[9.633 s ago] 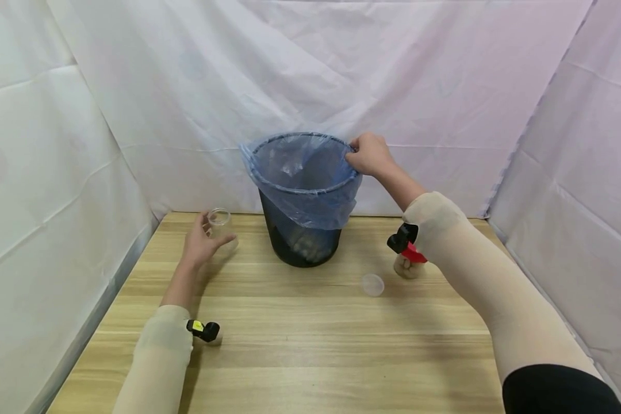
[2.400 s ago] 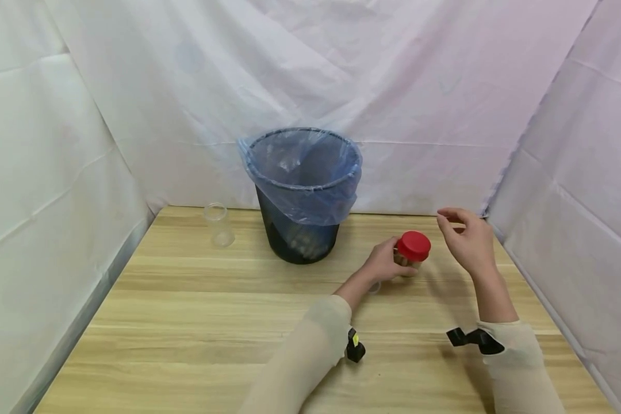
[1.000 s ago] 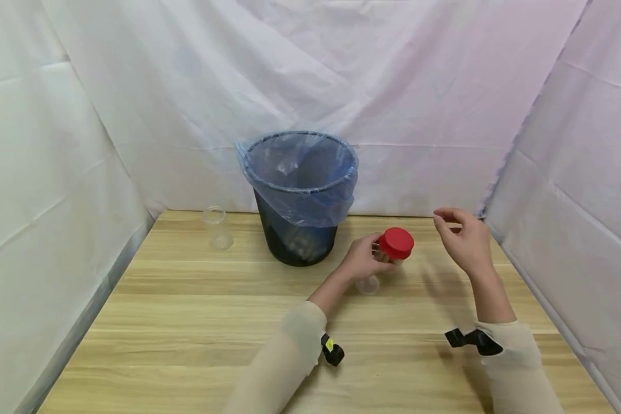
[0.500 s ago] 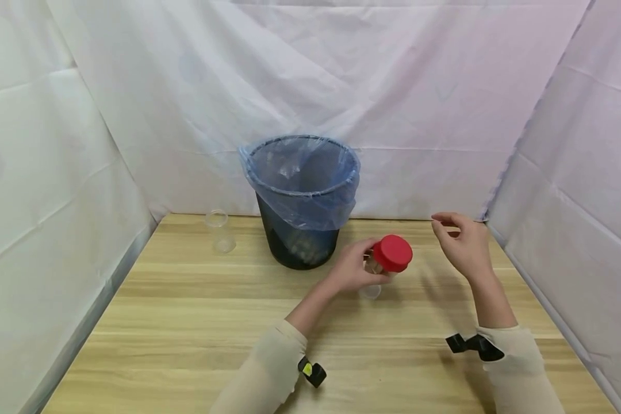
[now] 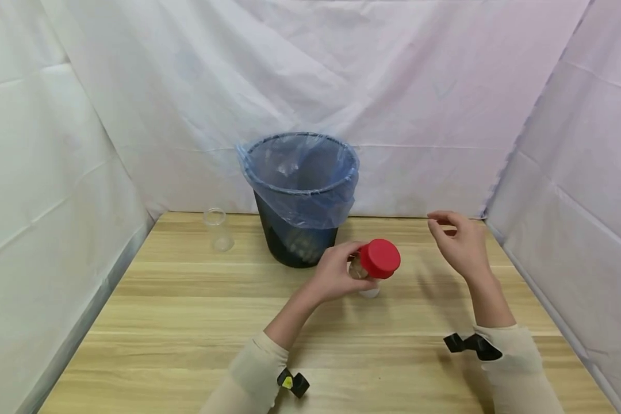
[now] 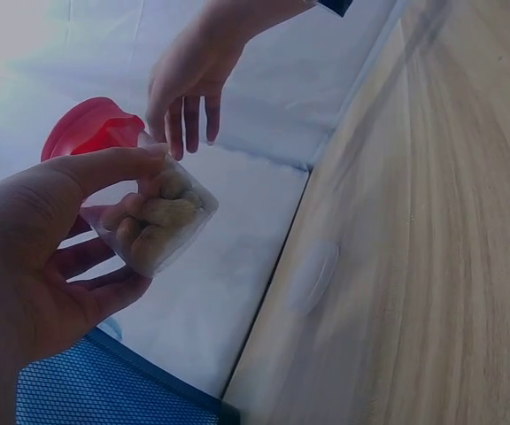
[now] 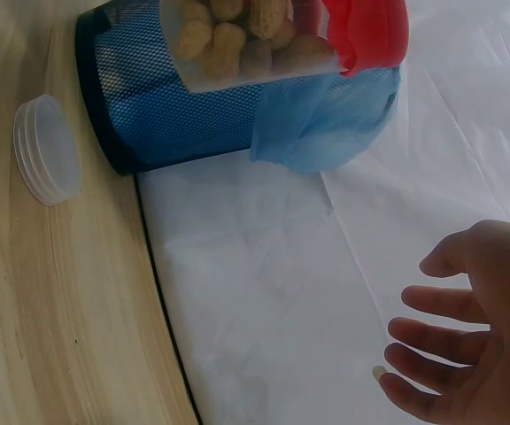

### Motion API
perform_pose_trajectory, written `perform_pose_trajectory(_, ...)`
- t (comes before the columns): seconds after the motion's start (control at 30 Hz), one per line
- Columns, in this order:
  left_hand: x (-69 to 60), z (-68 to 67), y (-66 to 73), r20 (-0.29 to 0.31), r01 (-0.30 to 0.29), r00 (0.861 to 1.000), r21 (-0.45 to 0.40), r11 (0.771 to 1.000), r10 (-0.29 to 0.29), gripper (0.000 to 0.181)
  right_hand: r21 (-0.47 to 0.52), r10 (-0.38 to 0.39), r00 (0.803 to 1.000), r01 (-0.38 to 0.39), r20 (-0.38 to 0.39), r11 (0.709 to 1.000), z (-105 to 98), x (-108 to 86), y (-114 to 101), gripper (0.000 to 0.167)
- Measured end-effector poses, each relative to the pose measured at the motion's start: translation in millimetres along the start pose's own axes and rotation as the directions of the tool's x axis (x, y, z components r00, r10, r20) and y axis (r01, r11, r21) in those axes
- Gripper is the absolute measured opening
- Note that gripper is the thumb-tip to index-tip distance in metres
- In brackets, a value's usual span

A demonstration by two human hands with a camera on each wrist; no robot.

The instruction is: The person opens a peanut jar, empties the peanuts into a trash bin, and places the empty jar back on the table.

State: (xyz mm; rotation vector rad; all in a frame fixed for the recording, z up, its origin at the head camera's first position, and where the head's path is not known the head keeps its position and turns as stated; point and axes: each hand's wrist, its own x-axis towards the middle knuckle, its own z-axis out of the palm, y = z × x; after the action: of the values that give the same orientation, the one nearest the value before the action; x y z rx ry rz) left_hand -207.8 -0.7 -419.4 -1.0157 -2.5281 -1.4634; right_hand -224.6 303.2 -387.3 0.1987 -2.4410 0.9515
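A clear container of peanuts with a red cover is gripped by my left hand, fingers on one side and thumb on the other. It is held tilted above the table, and the right wrist view shows the peanuts through its wall. My right hand hovers to the right of it, fingers loosely bent and holding nothing. A clear round lid lies on the table, partly hidden below the container in the head view.
A dark mesh bin lined with a blue bag stands at the back middle. An empty clear cup stands at the back left. White cloth walls enclose the wooden table.
My left hand has let go of the clear cup, gripped the red-covered container and carried it leftward. My right hand has left the bin rim and now hovers at the right.
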Motion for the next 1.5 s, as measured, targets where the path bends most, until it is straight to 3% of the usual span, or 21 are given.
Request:
perform_pose_trajectory(0.47,-1.0,-10.2,0.0,-0.027,0.009,1.0,0.026,1.0,-0.009,0.066,0.027,-0.016,1.0,0.016,0.015,1.0,3.7,-2.7,-10.4,0.027)
perform_pose_trajectory(0.77,-1.9,-10.5,0.0,-0.045,0.002,0.999,0.105,0.995,0.003,0.066,0.067,-0.099,0.992,0.094,0.076,0.993,10.5,-14.0,-42.1,0.024)
perform_pose_trajectory(1.07,-0.8,-10.8,-0.9,-0.05,-0.009,0.999,0.152,0.988,0.017,0.067,0.155,-0.24,0.961,0.218,0.137,0.964,18.5,-30.2,-76.0,0.03)
perform_pose_trajectory(1.5,-3.3,-11.9,6.7,-0.036,-0.021,0.999,0.221,0.975,0.03,0.062,0.135,-0.31,0.92,0.285,0.237,0.949,30.1,-43.9,-93.1,0.058)
